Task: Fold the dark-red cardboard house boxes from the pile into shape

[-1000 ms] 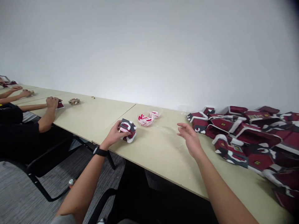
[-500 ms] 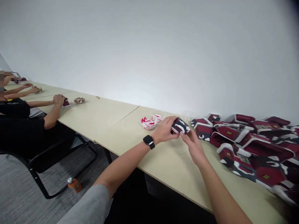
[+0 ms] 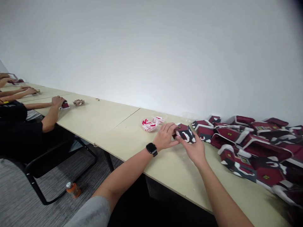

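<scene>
A small dark red and grey model house point(image 3: 187, 134), with white snow-like patches on its roof, is held between my two hands just above the table. My left hand point(image 3: 165, 137), with a black watch on the wrist, has its fingers closed on the house's left side. From the right, my right hand point(image 3: 195, 151) grips the roof side, its thumb across the near edge. Left of my hands sit a clear bowl of red-and-white pieces point(image 3: 149, 125) and a smaller group of similar pieces point(image 3: 158, 119).
Many similar red houses point(image 3: 251, 148) are heaped along the right side of the pale table point(image 3: 123, 134). Farther left, a co-worker's hand point(image 3: 58, 101) holds another house beside a bowl of brownish pieces point(image 3: 79, 102). An orange bottle point(image 3: 73, 189) stands on the floor by a black chair point(image 3: 40, 164).
The house has turned in my hands, so a red wall with a yellow window now shows beside the roof. My right hand has shifted slightly along it. The whole view has moved a little.
</scene>
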A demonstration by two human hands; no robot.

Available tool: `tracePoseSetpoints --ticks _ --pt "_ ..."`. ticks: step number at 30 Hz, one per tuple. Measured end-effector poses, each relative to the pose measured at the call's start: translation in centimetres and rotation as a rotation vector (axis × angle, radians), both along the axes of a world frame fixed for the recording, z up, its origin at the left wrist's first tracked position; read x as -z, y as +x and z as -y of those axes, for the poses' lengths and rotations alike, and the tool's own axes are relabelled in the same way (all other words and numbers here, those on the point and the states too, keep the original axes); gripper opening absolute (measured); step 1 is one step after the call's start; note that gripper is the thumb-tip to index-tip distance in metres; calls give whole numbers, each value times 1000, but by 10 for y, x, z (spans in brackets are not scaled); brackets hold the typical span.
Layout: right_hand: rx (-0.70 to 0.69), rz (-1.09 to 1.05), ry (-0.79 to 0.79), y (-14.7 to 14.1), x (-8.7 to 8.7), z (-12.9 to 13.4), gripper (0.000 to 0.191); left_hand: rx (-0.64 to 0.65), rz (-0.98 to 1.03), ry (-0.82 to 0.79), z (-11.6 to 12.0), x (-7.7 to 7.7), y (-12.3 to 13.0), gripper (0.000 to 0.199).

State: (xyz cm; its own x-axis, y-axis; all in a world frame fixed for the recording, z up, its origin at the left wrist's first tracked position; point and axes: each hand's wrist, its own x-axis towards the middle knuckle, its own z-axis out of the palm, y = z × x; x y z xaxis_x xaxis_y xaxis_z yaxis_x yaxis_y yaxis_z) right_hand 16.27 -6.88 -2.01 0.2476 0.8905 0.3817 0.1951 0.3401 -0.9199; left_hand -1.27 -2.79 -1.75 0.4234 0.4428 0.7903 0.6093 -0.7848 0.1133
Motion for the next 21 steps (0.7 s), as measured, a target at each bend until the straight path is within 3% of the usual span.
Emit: tracePoseSetpoints --ticks 5,16,21 --pt "24 -43 -95 -3 1 1 80 -123 -127 -43 0 2 1 33" --pt "9 -14 -100 -6 -6 6 73 -161 -210 41 -4 5 -1 37" --pt "34 -27 -106 -5 0 1 76 -164 -196 14 -5 6 0 38"
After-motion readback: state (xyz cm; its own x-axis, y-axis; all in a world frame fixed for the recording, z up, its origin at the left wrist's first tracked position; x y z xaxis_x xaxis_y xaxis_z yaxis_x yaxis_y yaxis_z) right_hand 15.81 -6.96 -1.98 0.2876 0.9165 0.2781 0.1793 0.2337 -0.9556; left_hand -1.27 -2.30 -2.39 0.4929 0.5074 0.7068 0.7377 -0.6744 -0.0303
